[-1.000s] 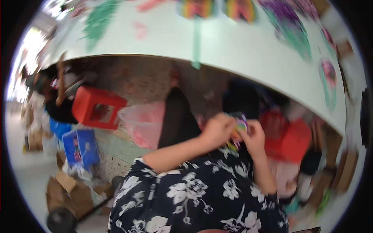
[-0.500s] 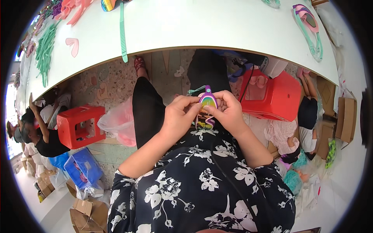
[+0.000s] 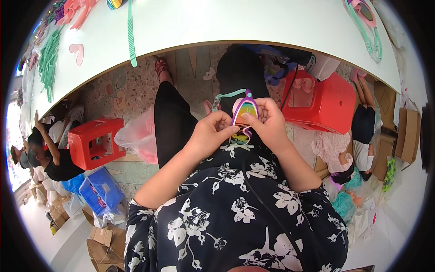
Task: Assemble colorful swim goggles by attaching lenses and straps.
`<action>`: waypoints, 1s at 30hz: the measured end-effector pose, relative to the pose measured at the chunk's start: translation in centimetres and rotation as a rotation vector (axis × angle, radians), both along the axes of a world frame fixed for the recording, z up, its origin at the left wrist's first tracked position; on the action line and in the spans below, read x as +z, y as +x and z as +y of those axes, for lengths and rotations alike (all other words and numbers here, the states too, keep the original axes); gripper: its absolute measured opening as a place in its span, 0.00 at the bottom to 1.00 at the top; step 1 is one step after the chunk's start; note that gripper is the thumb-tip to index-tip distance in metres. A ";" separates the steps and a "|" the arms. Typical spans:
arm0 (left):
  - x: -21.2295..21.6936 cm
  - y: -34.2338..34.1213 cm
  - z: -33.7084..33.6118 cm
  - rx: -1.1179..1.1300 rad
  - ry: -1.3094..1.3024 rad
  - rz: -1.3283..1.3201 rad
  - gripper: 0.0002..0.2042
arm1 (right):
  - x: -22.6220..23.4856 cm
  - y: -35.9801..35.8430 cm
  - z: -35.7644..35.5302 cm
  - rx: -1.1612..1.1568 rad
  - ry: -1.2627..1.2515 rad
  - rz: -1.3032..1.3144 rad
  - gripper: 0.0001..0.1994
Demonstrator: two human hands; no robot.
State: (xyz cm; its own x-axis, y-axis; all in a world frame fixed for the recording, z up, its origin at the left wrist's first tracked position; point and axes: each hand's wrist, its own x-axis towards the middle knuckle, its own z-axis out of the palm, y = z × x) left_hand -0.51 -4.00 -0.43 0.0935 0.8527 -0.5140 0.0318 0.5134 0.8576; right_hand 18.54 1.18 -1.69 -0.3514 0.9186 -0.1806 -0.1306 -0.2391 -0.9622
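Two hands meet over the lap, both closed on one pair of swim goggles [image 3: 243,115]. Left hand [image 3: 212,135] pinches the lower-left edge of the goggles w/ thumb and forefinger, other fingers curled in. Right hand [image 3: 270,124] wraps the right side, thumb pressed across the front of the lens. Goggles: purple frame, rainbow mirrored lens, held upright just above the knees, below the tabletop edge and well apart from it. A teal strap [image 3: 229,95] runs off the top-left of the frame, hanging loose toward the left.

Person wears a black dress w/ white flowers [image 3: 235,213] and sits w/ legs in black under the white tabletop [image 3: 235,22]. On the tabletop: another teal strap [image 3: 131,31] dangling over the near edge, a pink heart-shaped piece [image 3: 77,52] near the left, a bunch of green straps [image 3: 47,61] further left, and a pink-and-teal goggle set [image 3: 364,20] at the far right.

Floor is speckled terrazzo. Red plastic stool [image 3: 324,102] stands just right of the hands; a second red stool [image 3: 95,143] stands to the left, w/ a pink plastic bag [image 3: 138,136] between it and the person's leg. Blue bag [image 3: 102,190] lies lower left, cardboard boxes [image 3: 102,245] beyond it. Another person in a black top [image 3: 59,165] sits on the floor at far left, one arm raised. Right edge: more cardboard boxes [image 3: 405,133] and a heap of mixed coloured bits, too blurred to sort out.
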 end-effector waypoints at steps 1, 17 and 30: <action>-0.2 0.0 0.2 -0.019 0.000 0.007 0.07 | -0.2 0.1 0.0 0.002 0.004 -0.009 0.17; -0.3 1.8 0.7 -0.097 0.475 0.548 0.12 | -1.6 4.2 2.8 0.205 -0.230 -0.289 0.14; -0.3 1.6 0.5 -0.125 0.505 0.539 0.12 | 3.8 1.8 8.0 0.849 1.149 -0.711 0.22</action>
State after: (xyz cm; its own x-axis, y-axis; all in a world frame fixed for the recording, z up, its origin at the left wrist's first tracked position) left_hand 1.10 -3.52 -0.71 0.0508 0.9966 -0.0650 0.5468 0.0267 0.8368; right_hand 20.34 9.22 2.10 -0.9590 0.2668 0.0955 0.1908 0.8570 -0.4788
